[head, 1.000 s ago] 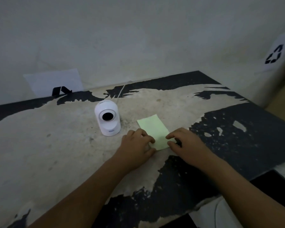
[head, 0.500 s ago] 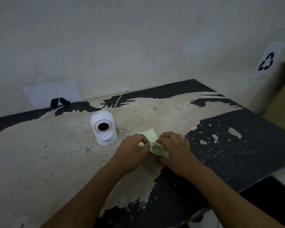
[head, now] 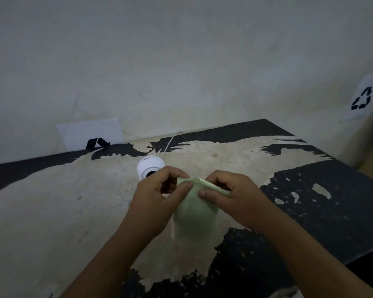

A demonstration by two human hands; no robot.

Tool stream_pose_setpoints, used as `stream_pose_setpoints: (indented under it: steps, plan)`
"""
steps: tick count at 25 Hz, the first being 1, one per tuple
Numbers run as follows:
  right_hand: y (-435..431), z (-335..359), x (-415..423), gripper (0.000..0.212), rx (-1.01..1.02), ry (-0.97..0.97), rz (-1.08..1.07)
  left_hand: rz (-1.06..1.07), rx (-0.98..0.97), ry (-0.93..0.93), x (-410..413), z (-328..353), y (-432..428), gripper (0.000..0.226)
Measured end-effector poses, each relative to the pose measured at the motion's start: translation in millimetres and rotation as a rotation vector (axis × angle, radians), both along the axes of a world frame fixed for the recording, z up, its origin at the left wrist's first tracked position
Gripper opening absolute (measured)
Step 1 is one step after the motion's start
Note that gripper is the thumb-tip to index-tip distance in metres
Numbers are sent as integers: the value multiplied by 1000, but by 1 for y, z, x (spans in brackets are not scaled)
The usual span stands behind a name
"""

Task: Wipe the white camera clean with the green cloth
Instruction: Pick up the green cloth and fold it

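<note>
The pale green cloth (head: 194, 214) hangs in the air above the table, pinched along its top edge by both hands. My left hand (head: 157, 196) grips its left corner between thumb and fingers. My right hand (head: 230, 194) grips the right part of the top edge. The white camera (head: 148, 166), a rounded body with a dark lens, stands on the table just behind my left hand, which hides its lower half. A thin white cable (head: 169, 143) runs from it toward the wall.
The worn table (head: 63, 207) is beige with peeling black patches; its right edge drops off at the lower right. A white paper with a black arrow (head: 91, 134) leans on the back wall. A recycling sign (head: 363, 98) is on the right.
Both hands have lifted the cloth off the table and now hold it hanging by its top edge. The view has shifted, so the camera sits behind my left hand.
</note>
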State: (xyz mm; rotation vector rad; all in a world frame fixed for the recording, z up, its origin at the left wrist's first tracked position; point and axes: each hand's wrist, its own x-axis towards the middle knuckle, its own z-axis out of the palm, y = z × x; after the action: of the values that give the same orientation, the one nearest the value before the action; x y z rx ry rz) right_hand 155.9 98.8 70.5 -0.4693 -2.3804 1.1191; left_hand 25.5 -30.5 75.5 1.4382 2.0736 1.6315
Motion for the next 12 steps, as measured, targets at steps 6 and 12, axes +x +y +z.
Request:
stream_pose_setpoints:
  steps: [6, 12]
  plan:
    - [-26, 5, -5, 40, -368, 181, 113, 8, -31, -12, -4, 20, -27, 18]
    - [-51, 10, -14, 9, -456, 299, 77, 50, -79, 83, -6, 29, -54, 20]
